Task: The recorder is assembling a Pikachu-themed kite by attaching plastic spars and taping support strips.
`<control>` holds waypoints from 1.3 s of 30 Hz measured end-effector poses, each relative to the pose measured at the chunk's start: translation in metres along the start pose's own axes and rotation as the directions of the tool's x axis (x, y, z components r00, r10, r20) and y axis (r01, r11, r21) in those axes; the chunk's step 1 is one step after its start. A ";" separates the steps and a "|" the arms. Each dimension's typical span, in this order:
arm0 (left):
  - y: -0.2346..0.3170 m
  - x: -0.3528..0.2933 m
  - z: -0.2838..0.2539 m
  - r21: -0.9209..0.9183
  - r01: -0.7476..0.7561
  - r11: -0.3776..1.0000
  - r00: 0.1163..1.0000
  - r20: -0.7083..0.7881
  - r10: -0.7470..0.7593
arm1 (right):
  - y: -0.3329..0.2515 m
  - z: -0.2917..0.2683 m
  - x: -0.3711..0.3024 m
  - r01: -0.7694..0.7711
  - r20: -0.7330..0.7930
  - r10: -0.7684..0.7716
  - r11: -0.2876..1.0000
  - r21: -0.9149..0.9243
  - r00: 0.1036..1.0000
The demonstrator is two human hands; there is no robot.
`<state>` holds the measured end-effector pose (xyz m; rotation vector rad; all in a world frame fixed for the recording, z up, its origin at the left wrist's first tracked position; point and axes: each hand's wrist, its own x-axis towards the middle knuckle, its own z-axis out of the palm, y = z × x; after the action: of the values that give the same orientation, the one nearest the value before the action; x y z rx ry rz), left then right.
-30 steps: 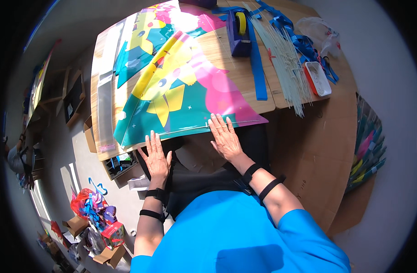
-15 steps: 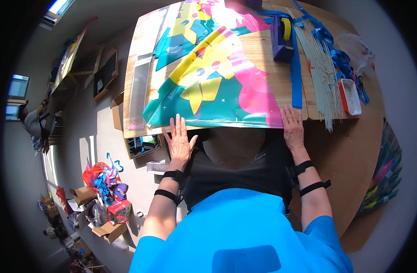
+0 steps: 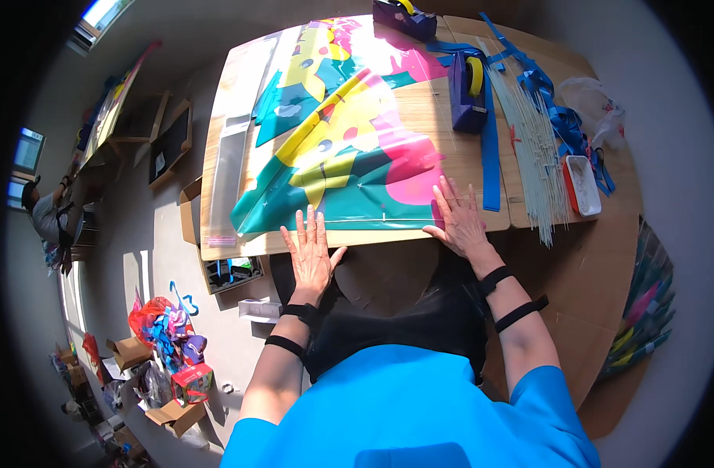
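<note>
A glossy printed plastic sheet (image 3: 334,173) in green, yellow and pink lies on the wooden table (image 3: 419,117), its straight near side along the table's front edge. My left hand (image 3: 310,253) rests on that near side with its fingers spread. At the sheet's near right corner, my right hand (image 3: 460,220) lies flat, fingers apart, pressing the pink and green part. Neither hand grips anything. A second sheet of the same print (image 3: 314,66) lies farther back, partly under the first one.
Behind my right hand stand a purple tape dispenser (image 3: 468,105) and another tape dispenser (image 3: 404,19). To the right are pale thin rods (image 3: 532,156), blue strap (image 3: 538,82) and a red-and-white tray (image 3: 581,187). A person (image 3: 49,214) is at the far left.
My right hand has shifted left and farther onto the sheet, its fingers spreading wider. The sheet's right side has drawn in to the left and buckled slightly. My left hand stays at the near edge.
</note>
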<state>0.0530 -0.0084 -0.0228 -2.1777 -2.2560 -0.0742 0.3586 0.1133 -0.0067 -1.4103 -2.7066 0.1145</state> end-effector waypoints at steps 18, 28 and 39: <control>0.040 0.055 -0.005 -0.160 -0.227 0.961 0.951 0.177 0.254 | 0.030 -0.018 0.078 -0.091 -0.451 0.400 0.819 0.567 0.798; 0.050 0.060 -0.006 -0.104 -0.187 0.977 0.953 0.220 0.206 | 0.164 -0.078 0.172 -0.633 0.401 0.713 0.078 0.770 0.576; 0.051 0.061 -0.003 -0.114 -0.174 0.978 0.960 0.203 0.194 | 0.162 -0.079 0.172 -0.394 0.433 0.677 -0.224 0.891 0.595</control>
<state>0.1012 0.0543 -0.0162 -2.5497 -2.1770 0.0579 0.4014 0.3489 0.0616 -1.6276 -0.7873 1.4287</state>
